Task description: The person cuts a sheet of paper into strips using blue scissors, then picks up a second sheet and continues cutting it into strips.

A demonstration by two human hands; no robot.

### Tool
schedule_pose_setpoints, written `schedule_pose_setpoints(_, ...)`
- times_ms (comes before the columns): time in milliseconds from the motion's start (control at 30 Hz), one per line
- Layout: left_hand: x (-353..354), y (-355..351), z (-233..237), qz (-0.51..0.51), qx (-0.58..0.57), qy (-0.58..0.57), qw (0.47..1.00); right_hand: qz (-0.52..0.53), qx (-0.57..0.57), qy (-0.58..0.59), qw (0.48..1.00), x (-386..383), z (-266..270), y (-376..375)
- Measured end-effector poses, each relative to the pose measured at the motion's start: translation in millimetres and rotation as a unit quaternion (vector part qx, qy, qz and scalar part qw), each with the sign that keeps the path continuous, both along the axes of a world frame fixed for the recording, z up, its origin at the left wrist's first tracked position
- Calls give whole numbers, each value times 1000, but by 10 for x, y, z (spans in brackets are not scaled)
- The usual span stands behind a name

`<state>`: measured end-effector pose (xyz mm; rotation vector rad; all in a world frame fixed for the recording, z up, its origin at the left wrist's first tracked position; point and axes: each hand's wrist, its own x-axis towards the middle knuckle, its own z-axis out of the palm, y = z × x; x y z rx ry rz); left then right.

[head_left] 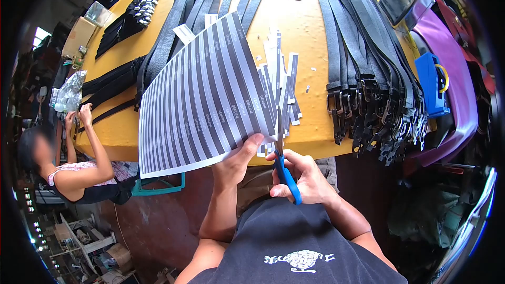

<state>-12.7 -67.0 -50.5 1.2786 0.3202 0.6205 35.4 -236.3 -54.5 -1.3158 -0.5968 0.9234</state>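
Observation:
My left hand [239, 160] grips the lower right corner of a large paper sheet [202, 100] printed with dark and light stripes and the words "GENUINE LEATHER". My right hand [305, 179] is closed around blue-handled scissors [285, 176]. Their blades point away from me and lie along the sheet's right edge; whether they are parted is hard to tell. Behind the blades, a loose pile of cut paper strips [292, 89] lies on the yellow table [307, 137]. The sheet hides part of the table and of the belts behind it.
Many black belts with buckles [368, 94] hang over the table's right front edge. More black straps [184, 26] lie behind the sheet. A blue tape dispenser [432, 85] stands at the right. On the left, a co-worker [87, 171] sits handling dark straps. Bundled black pieces [129, 23] lie far left.

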Motion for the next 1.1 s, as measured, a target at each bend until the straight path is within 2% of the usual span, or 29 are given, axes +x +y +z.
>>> schedule_pose_setpoints(867,17,-9,60,-21,-4,-29,999,13,-7,-17,1000,36,19,-14)
schedule_pose_setpoints(967,-21,-6,53,-47,-20,37,998,2,3,-6,1000,24,1,-8)
schedule_pose_setpoints(1000,-78,-5,-6,-37,21,98,994,-16,16,-10,1000,8,-23,-6)
schedule_pose_setpoints(1033,-112,-54,13,-59,-29,87,994,-23,39,-15,999,-15,-66,-9)
schedule_pose_setpoints(1067,-99,-88,142,-30,81,78,993,-24,34,-14,999,-22,-56,-28)
schedule_pose_setpoints(1100,-131,-73,-18,-62,46,105,992,-26,21,-15,999,-40,-98,-37)
